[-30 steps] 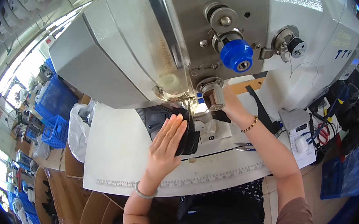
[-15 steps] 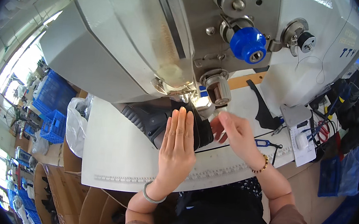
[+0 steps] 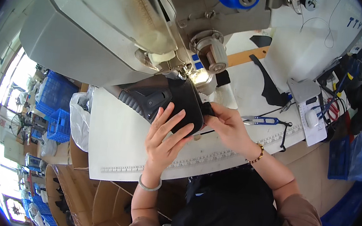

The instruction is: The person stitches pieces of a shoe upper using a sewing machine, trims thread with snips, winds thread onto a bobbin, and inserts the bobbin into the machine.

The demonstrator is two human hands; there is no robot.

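Note:
A black shoe upper [image 3: 186, 97] with a ribbed panel on its left side lies under the head of the sewing machine [image 3: 82, 41], close to the lit needle area. My left hand [image 3: 160, 142] rests its spread fingers on the near left part of the upper. At the upper's right edge, the thumb and fingers of my right hand [image 3: 231, 128] pinch a small black tab [image 3: 208, 109]. Part of the tab is hidden by those fingers.
Blue-handled thread snips [image 3: 266, 121] lie right of my right hand. Behind them is a curved black cut piece [image 3: 266, 80]. A ruler scale [image 3: 176, 162] runs along the white table's near edge. Cardboard boxes [image 3: 71, 194] stand below left, blue crates [image 3: 59, 125] beyond.
My left hand has gone from fingers together to spread, moving left on the upper. My right hand, hovering before, now pinches the tab. The whole view has shifted.

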